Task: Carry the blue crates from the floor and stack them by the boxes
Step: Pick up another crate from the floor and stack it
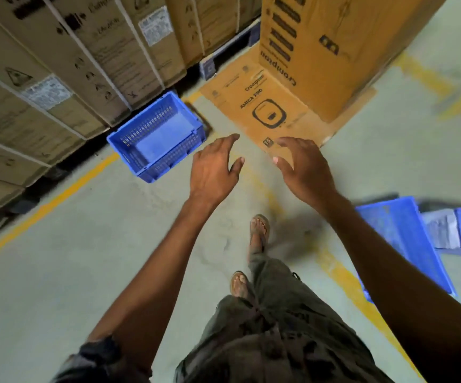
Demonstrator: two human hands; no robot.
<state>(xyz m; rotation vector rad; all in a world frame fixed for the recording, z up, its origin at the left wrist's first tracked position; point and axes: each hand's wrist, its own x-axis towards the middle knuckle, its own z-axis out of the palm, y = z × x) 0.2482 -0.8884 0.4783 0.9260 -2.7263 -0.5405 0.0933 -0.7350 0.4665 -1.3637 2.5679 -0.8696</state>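
Blue crate [157, 138] beside stacked boxes [58, 78]; left hand [212, 167], right hand [304, 167] spread, empty.

You stand on a pale grey-green concrete floor [91, 272] crossed by worn yellow floor lines [44, 205]. On your left, dark pallets [22, 201] sit low in shadow (details there are too dim to read). The light is soft and even.

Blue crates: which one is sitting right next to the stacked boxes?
The empty blue crate on the left, beside the tall boxes. The other crates lie at the right edge, away from them.
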